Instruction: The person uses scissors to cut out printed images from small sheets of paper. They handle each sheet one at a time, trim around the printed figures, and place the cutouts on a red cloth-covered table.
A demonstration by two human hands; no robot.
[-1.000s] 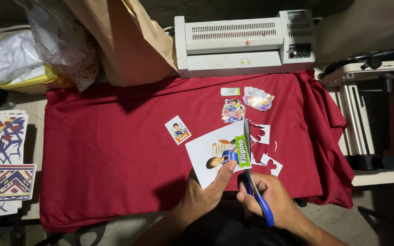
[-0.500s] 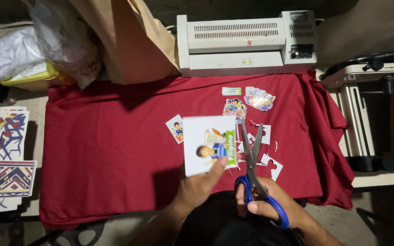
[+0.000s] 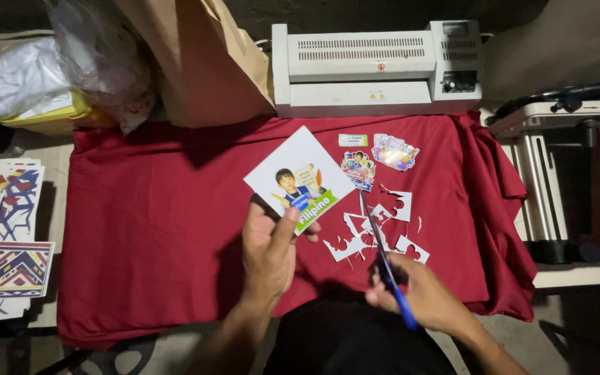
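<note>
— What sort of place is this?

— A small print or craft workshop. Straight beyond the left hand stands a white laminator at the back of a desk draped in red cloth.

— Anything else?

— Far out to the right of the right hand sits a paper cutter. Well left of the left hand lie patterned printed sheets, and just beyond the right hand, finished stickers and paper offcuts.

A dark red cloth is the landmark. On it: a white card with a green strip, blue-handled scissors, and white scraps. Behind it sits a grey-white machine.
</note>
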